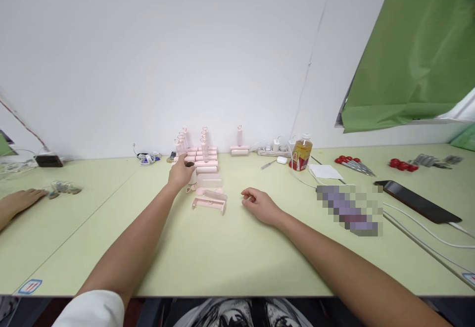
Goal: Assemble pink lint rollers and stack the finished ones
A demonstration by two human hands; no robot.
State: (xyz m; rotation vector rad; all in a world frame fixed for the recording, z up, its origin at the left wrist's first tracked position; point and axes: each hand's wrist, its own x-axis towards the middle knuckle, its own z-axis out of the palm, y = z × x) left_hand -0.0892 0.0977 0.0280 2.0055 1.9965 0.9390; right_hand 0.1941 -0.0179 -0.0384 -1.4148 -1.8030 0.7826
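Note:
My left hand [180, 173] has its fingers closed around a small white roll [192, 174] with a dark opening at its top. Just right of it lie a flat translucent pink piece [209, 180], a clear pale-pink tube [215, 195] and a pale-pink open tray-like part [208, 204]. Behind the hand, several pink-and-white cylinders [207, 169] lie in a stack, with several translucent handled pieces [204, 149] upright among them. My right hand [261, 207] rests over the table to the right of these parts, loosely curled, thumb and fingers apart, with nothing visible in it.
At the back stand another pink roller set [239, 150], a power strip [272, 151] and a drink bottle [301, 154]. A phone [419, 201] with white cables lies right, near red-topped tools [354, 163]. Another person's hand [24, 201] is at far left.

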